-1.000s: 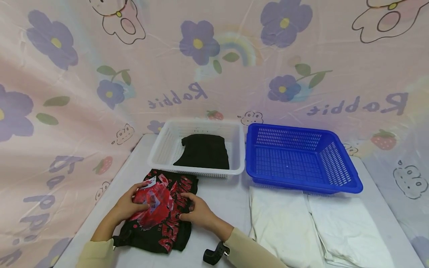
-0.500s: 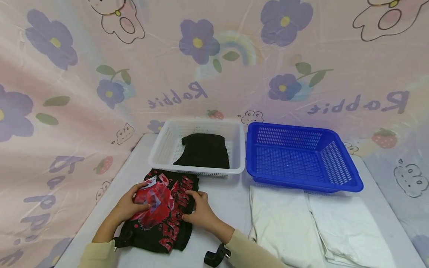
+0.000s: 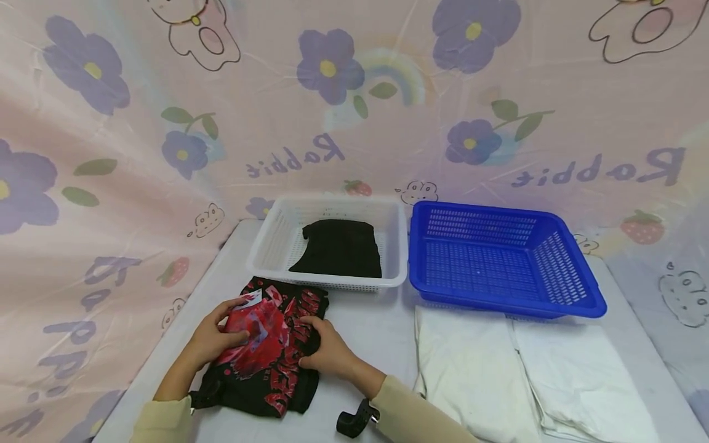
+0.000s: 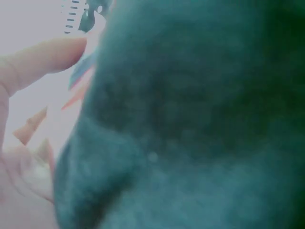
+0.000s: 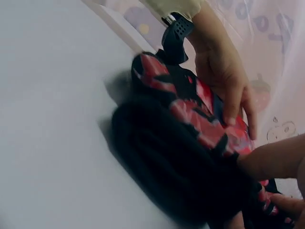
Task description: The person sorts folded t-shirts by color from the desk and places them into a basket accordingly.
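A folded black T-shirt (image 3: 257,344) with a red graphic and lettering lies on the table at the left. My left hand (image 3: 213,335) rests on its left part, thumb and fingers spread over the print. At the right edge, my right hand (image 3: 329,354) holds the T-shirt. In the right wrist view its thumb (image 5: 274,160) lies on top, and a fingertip (image 5: 233,222) shows low by the dark fold. Blurred dark cloth (image 4: 190,95) fills most of the left wrist view, beside a finger (image 4: 47,57); the left fingers' undersides are hidden.
Behind the T-shirt stands a white basket (image 3: 327,280) with a folded black garment (image 3: 340,249) in it. A blue basket (image 3: 498,295) is to its right. Two folded white garments (image 3: 471,369) lie in front of the blue basket. A printed curtain (image 3: 354,123) hangs behind the table.
My right hand's fingers shift a little along the T-shirt's right edge, up and right, then back left. My left hand and the T-shirt stay nearly still.
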Available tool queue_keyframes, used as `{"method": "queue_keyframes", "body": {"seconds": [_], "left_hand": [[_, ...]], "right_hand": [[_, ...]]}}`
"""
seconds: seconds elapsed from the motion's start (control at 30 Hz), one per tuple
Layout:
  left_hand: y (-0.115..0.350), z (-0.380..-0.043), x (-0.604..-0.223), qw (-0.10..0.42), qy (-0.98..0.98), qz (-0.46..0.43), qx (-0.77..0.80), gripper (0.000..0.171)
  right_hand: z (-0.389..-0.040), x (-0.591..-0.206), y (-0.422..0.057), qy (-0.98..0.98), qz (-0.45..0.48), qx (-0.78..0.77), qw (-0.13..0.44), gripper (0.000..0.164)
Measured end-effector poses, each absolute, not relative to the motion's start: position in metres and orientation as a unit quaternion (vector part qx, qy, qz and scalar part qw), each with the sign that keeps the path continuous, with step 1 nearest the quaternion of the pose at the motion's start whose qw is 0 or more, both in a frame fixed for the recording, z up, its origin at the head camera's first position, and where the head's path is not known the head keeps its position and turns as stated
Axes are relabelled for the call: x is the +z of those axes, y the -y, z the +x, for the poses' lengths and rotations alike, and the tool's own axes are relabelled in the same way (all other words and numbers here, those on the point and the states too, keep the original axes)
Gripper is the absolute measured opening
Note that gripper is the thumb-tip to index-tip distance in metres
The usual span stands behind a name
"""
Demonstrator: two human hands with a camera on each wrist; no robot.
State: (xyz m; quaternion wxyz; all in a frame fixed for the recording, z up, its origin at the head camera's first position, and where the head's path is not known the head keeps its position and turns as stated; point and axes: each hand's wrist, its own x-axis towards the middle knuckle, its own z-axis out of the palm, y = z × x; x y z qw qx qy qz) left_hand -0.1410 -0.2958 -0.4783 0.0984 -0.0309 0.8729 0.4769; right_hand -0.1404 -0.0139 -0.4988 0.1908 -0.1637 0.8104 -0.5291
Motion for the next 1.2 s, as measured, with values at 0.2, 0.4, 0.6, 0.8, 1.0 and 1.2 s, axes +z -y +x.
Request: {"method": "queue_keyframes", "body": {"seconds": [0.2,0.4,0.6,0.8,1.0,1.2], "left_hand": [[0.298,-0.139,-0.480,0.089,-0.861,-0.017,0.500,0.072],[0.296,-0.136,-0.477,0.096,-0.859,-0.002,0.503,0.074],[0.293,-0.136,-0.471,0.082,-0.855,0.030,0.512,0.072],[0.289,-0.133,-0.458,0.076,-0.866,0.044,0.492,0.071],[0.289,-0.123,-0.442,0.091,-0.866,0.043,0.490,0.070],[0.286,-0.113,-0.423,0.095,-0.851,0.066,0.512,0.070]], "right_hand": [[-0.135,-0.497,0.018,-0.827,-0.190,-0.502,0.170,0.076],[-0.133,-0.495,0.020,-0.830,-0.186,-0.502,0.155,0.075],[-0.133,-0.499,0.019,-0.822,-0.165,-0.523,0.155,0.077],[-0.127,-0.495,0.019,-0.815,-0.167,-0.533,0.156,0.079],[-0.114,-0.480,0.014,-0.811,-0.189,-0.529,0.162,0.080],[-0.101,-0.458,0.002,-0.808,-0.223,-0.527,0.140,0.079]]}}
